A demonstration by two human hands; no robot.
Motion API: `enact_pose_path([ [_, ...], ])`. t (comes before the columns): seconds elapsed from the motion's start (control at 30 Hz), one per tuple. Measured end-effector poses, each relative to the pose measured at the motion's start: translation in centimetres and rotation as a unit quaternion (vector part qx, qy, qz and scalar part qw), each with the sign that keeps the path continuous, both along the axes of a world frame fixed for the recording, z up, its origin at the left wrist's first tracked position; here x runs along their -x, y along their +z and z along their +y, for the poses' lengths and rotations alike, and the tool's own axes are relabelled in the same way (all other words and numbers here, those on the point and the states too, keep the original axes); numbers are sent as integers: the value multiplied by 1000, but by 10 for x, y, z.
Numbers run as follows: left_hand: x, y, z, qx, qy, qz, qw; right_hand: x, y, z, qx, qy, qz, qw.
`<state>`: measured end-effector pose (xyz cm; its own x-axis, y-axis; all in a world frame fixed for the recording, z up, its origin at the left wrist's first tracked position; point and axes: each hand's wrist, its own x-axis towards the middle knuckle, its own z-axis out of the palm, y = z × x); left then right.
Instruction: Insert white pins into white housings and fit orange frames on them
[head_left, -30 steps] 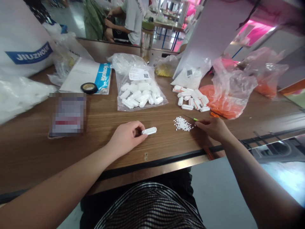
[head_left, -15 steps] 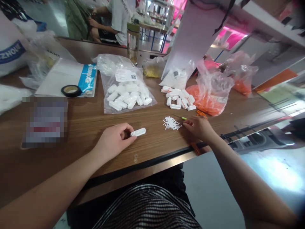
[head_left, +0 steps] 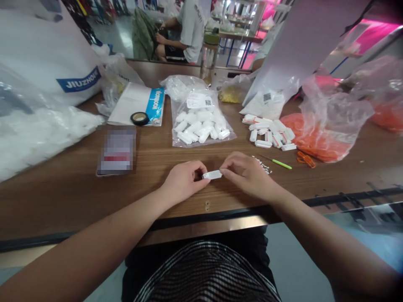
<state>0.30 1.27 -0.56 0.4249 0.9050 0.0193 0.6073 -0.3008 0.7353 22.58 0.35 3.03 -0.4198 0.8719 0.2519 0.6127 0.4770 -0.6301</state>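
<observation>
My left hand (head_left: 179,181) pinches one end of a white rectangular connector housing (head_left: 213,174) with rows of small holes, just above the table. My right hand (head_left: 247,175) is closed, thumb and fingertips together at the housing's right end; anything between those fingertips is too small to make out. A pile of tiny white plugs (head_left: 263,165) lies behind my right hand, which partly hides it. Just past the pile lies a thin pick with a green handle (head_left: 282,164). Several white housings (head_left: 263,144), some with orange parts, are heaped farther back.
A clear bag of white housings (head_left: 201,121) lies mid-table. Orange pieces in a plastic bag (head_left: 327,142) and a loose orange bundle (head_left: 306,159) are at right. Leftward are a blurred-out flat object (head_left: 116,151), black tape (head_left: 139,118), a notebook (head_left: 135,100) and large bags. A person sits beyond.
My right hand has come left from the plug pile to the housing's right end, uncovering the green-handled pick and orange bundle. My left hand still holds the housing. The view has turned left.
</observation>
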Motion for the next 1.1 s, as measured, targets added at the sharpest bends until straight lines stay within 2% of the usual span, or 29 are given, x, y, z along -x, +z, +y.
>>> enact_pose_path([
  [0.1, 0, 0, 0, -4, 1, -14, 1000, 18, -8, 6, 4, 26, -20, 999],
  [0.3, 0, 0, 0, -17, -5, -27, 999, 21, -18, 9, -44, 29, -67, 996],
  [0.43, 0, 0, 0, -13, -4, -30, 999, 23, -15, 7, -90, 40, -126, 987],
  [0.63, -1, 1, -1, -5, 6, -25, 1000, 20, -3, 4, -139, 98, -179, 969],
  [0.77, -1, 1, -1, -6, 4, -28, 1000, 18, -7, 2, -155, 79, -160, 972],
  [1.0, 0, 2, -1, -6, 8, -12, 1000, 19, -10, -2, -142, 62, -145, 977],
  [1.1, 1, 2, 0, 0, 2, -3, 1000, -8, -9, -3, -134, -29, -83, 987],
])
